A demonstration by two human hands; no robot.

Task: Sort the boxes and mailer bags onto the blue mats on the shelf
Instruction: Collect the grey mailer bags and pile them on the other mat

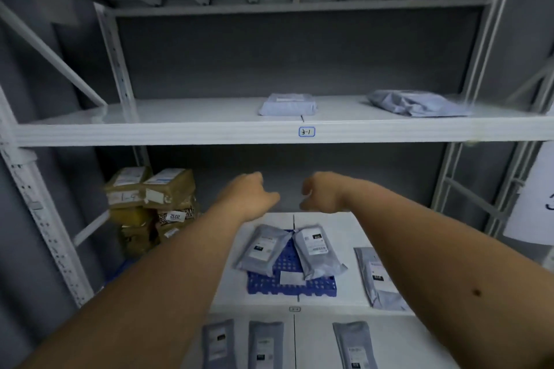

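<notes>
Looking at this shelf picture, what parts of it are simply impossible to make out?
All in the head view:
- Fingers of the left hand and right hand: blurred and turned away, so a grip cannot be told.
- Printing on the two mailer bags lying on the blue mat: too small.
- Stacked brown boxes: lower ones hidden by the left forearm.
- Bottom mailer bags: cut off by the frame edge.
</notes>
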